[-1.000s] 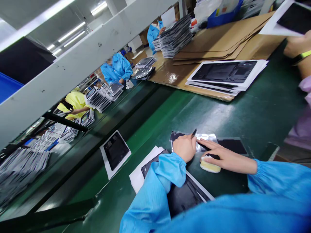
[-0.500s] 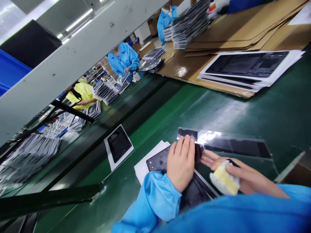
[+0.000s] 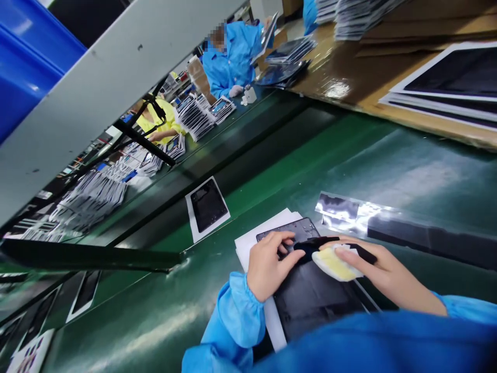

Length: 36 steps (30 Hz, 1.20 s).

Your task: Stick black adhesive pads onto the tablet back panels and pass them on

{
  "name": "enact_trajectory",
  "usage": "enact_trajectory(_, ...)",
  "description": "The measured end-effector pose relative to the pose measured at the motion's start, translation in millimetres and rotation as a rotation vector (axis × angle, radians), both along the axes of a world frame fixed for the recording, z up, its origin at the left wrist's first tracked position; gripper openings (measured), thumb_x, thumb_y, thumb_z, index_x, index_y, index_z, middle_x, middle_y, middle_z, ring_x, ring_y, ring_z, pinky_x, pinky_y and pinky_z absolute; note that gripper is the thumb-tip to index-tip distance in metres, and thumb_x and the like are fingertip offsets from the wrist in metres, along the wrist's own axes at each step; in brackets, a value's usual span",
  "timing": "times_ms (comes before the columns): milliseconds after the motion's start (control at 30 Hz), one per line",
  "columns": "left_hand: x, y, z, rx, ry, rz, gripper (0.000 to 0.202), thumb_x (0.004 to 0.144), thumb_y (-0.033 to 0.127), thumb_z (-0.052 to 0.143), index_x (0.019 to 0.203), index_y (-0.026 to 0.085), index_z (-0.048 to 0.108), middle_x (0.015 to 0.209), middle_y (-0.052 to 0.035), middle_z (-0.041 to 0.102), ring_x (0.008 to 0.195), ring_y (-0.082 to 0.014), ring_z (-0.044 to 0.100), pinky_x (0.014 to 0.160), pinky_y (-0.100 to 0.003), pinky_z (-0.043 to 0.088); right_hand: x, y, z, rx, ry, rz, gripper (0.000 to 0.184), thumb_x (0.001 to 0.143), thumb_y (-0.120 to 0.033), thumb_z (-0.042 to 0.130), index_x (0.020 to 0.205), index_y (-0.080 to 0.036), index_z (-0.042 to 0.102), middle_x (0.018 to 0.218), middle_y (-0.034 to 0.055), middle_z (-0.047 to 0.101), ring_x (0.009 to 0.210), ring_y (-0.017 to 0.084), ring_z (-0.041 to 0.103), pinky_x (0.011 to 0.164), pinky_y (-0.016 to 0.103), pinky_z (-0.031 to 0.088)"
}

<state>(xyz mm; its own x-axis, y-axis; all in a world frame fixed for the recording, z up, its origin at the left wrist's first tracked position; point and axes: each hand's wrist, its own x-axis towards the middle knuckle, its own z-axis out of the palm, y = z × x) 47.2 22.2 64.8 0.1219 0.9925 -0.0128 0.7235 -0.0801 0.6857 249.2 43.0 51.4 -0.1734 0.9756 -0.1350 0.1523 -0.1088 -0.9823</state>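
Observation:
My left hand (image 3: 269, 261) is curled over a black tablet-sized panel (image 3: 318, 295), its thumb and forefinger closing on the near end of a thin black strip (image 3: 315, 243). My right hand (image 3: 378, 267) grips a folded yellow-and-white cloth pad (image 3: 337, 263) between thumb and fingers. A dark piece also shows between its fingers, but I cannot make out what it is. Its fingertips are hidden behind the pad and strip. The panel lies on white sheets (image 3: 248, 238), its lower end covered by my blue sleeve. Beyond the hands is a clear film (image 3: 365, 215) with dark sections.
Another dark panel on white paper (image 3: 207, 207) lies farther along the green bench (image 3: 155, 316). Stacked panels (image 3: 450, 77) rest on brown cardboard (image 3: 349, 96) at upper right. A grey beam (image 3: 116, 77) crosses the upper left. Co-workers in blue (image 3: 233, 57) and yellow (image 3: 161, 119) sit beyond.
My left hand has gone from lying flat on the panel to curled fingers at the black strip. The right hand with the pad has moved left over the panel. The view has shifted.

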Motion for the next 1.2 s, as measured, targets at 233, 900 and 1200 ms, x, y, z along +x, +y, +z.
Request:
enact_trajectory(233, -10.3, 4.3, -4.6, -0.378, -0.442, 0.091, 0.020, 0.073, 0.031, 0.068, 0.082, 0.015, 0.075, 0.061, -0.0017, 0.066, 0.054, -0.0126, 0.060, 0.053, -0.022, 0.048, -8.4, 7.9, -1.3, -0.278, 0.285, 0.083, 0.026, 0.049, -0.047, 0.057, 0.060, -0.025, 0.067, 0.065, 0.0026, 0.068, 0.059, 0.021, 0.060, 0.053, 0.033, 0.047)
enact_trajectory(900, -38.1, 29.5, -33.2, -0.154, -0.194, 0.185, 0.017, 0.077, 0.024, 0.063, 0.088, 0.016, 0.074, 0.064, 0.0026, 0.063, 0.054, -0.0082, 0.053, 0.058, -0.020, 0.046, -30.5, 24.5, -15.3, -0.088, 0.067, -0.205, 0.030, 0.055, -0.036, 0.056, 0.082, -0.025, 0.060, 0.039, -0.0083, 0.049, 0.027, 0.006, 0.036, 0.027, 0.022, 0.031)
enact_trajectory(1200, -36.8, 32.0, -37.6, -0.182, -0.189, 0.205, 0.015, 0.077, 0.023, 0.064, 0.086, 0.016, 0.073, 0.064, 0.0029, 0.061, 0.054, -0.0077, 0.051, 0.057, -0.019, 0.043, -38.8, 24.1, -23.2, 0.158, -0.309, -0.091, 0.028, 0.061, -0.037, 0.048, 0.088, -0.030, 0.056, 0.058, -0.0077, 0.063, 0.022, 0.004, 0.032, 0.030, 0.023, 0.034)
